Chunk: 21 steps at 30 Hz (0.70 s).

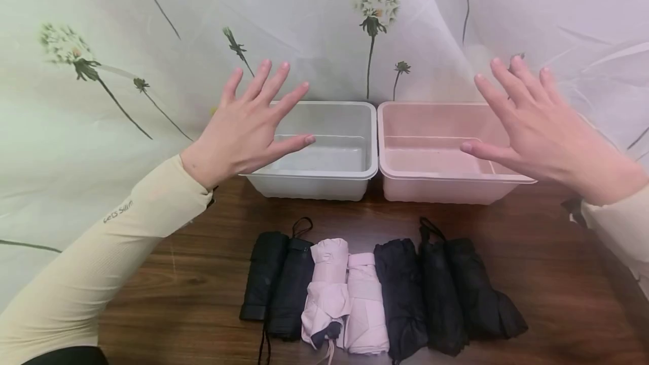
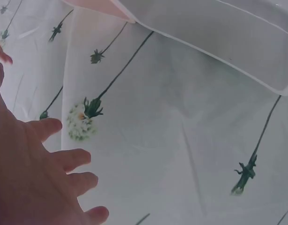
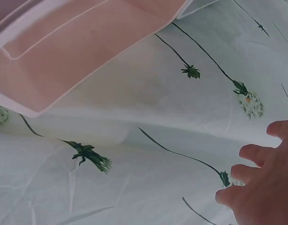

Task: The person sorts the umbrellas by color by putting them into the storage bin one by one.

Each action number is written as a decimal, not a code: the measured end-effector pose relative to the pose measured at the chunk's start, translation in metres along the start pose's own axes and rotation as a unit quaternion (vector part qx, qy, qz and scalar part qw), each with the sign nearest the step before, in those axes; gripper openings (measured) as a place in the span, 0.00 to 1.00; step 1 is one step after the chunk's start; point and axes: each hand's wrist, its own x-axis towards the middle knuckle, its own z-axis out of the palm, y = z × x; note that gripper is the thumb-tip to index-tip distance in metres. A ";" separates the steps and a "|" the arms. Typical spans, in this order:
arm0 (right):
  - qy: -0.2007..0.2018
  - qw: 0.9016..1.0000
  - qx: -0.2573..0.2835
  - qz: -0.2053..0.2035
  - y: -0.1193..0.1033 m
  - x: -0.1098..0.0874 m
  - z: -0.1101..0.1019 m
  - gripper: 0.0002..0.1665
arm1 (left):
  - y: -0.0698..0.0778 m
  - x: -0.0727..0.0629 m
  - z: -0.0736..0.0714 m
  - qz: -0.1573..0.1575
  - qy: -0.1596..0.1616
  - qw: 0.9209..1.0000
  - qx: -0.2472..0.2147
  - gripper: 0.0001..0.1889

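Note:
My left hand [image 1: 245, 123], fingers spread and holding nothing, is raised over the left part of a white bin [image 1: 324, 174]. Over the right part of a pink bin [image 1: 451, 176] my right hand [image 1: 537, 120] is spread the same way, also holding nothing. Both bins have bare floors where they show; the hands hide their outer ends. Nearer me several folded umbrellas lie side by side in a row: black umbrellas [image 1: 263, 275] at the left, a loosely wrapped pink umbrella [image 1: 327, 280] and a neater pink umbrella [image 1: 366, 308] in the middle, more black umbrellas [image 1: 400, 297] at the right.
The bins stand side by side on a dark wooden table [image 1: 192, 308], behind the umbrella row. A pale cloth [image 1: 314, 10] printed with dandelions hangs right behind them. Wrist loops [image 1: 302, 224] stick out from some black umbrellas.

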 end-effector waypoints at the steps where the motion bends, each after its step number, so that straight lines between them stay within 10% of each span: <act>1: 0.000 1.000 0.003 0.001 -0.001 0.000 0.000 0.57 | 0.000 -0.001 0.000 -0.002 0.001 1.000 -0.002 0.42; 14: 0.123 0.988 0.083 0.036 0.006 -0.027 -0.003 0.60 | -0.033 -0.027 0.023 -0.082 0.027 0.995 -0.054 0.40; 21: 0.238 0.951 0.163 0.112 0.019 -0.052 0.000 0.55 | -0.064 -0.048 0.046 -0.158 0.051 0.977 -0.134 0.36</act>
